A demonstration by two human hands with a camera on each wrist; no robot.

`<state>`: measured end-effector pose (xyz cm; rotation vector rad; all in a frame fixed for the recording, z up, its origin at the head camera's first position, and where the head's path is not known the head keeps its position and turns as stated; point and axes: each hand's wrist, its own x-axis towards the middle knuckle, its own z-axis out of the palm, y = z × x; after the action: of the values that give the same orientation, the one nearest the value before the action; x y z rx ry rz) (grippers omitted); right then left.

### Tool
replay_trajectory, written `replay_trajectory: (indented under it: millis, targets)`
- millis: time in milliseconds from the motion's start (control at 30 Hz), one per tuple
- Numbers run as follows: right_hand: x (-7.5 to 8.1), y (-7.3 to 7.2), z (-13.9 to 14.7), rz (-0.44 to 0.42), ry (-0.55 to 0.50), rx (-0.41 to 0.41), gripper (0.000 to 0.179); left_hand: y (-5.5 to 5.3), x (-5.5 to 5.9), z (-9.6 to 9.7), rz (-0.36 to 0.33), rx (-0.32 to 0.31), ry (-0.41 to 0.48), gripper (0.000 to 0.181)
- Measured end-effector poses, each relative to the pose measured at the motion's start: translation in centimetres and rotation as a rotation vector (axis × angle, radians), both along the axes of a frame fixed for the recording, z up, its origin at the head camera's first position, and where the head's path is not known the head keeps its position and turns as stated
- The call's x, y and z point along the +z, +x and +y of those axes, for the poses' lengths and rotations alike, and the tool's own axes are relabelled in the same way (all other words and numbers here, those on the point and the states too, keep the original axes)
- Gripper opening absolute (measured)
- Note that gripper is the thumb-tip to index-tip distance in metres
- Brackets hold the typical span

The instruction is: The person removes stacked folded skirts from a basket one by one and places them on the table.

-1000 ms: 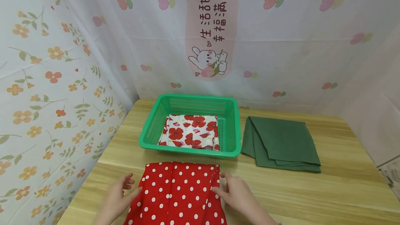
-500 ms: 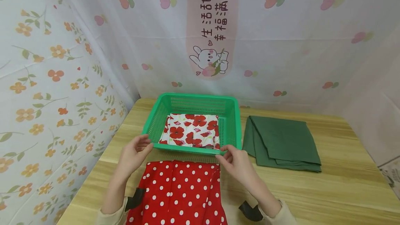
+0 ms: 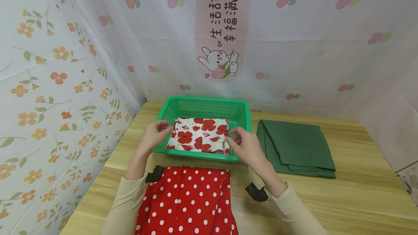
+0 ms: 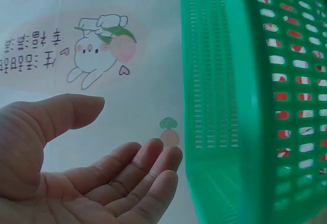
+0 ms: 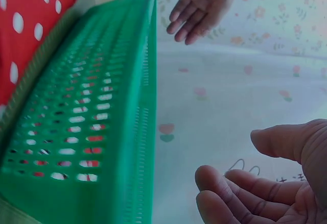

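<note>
A green plastic basket (image 3: pixel 196 155) stands at the middle of the table. Inside it lies a folded white cloth with red poppies (image 3: pixel 199 135). My left hand (image 3: pixel 154 136) is above the basket's left side, holding nothing, its fingers loosely bent and the thumb apart in the left wrist view. On the other side, my right hand (image 3: pixel 249 147) hovers over the basket's right rim near the poppy cloth, also holding nothing. In front of the basket lies a red cloth with white dots (image 3: pixel 192 202), partly folded, its near end cut off by the frame.
A folded dark green cloth (image 3: pixel 300 146) lies on the wooden table (image 3: pixel 352 191) to the right of the basket. Behind the table hangs a white printed curtain (image 3: pixel 294 57), and a floral curtain (image 3: pixel 65 119) runs along the left. Black pieces show at both wrists.
Both hands have left the sides of the red dotted cloth and moved forward, rising over the basket. The basket and the three cloths look unmoved.
</note>
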<state>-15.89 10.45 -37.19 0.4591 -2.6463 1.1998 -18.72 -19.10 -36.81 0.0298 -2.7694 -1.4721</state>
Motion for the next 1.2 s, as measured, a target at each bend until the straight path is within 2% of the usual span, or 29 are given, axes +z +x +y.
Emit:
replay_trajectory:
  millis: [200, 500, 767, 900, 1067, 1200]
  targets:
    - [0.8, -1.8, -0.3, 0.016, 0.005, -0.002, 0.027, -2.0, 0.3, 0.5, -0.053, 0.003, -0.014, 0.043]
    - [1.2, -4.1, -0.9, 0.000, 0.037, -0.018, 0.026, -3.9, 0.5, 1.0, -0.145, 0.004, -0.003, 0.046]
    - [1.4, -6.1, -1.7, -0.087, 0.074, -0.047, 0.031, -5.5, 0.5, 1.5, -0.169, 0.002, -0.124, 0.045]
    - [1.4, -7.0, -2.2, -0.135, 0.103, -0.055, 0.034, -6.2, 0.3, 1.8, -0.161, 0.010, -0.164, 0.022]
    - [1.2, -8.2, -2.7, -0.190, 0.130, -0.067, 0.036, -7.0, 0.0, 2.1, -0.192, 0.017, -0.187, 0.041]
    - [0.8, -9.0, -2.9, -0.243, 0.147, -0.067, 0.038, -7.7, -0.4, 2.3, -0.241, 0.021, -0.234, 0.043]
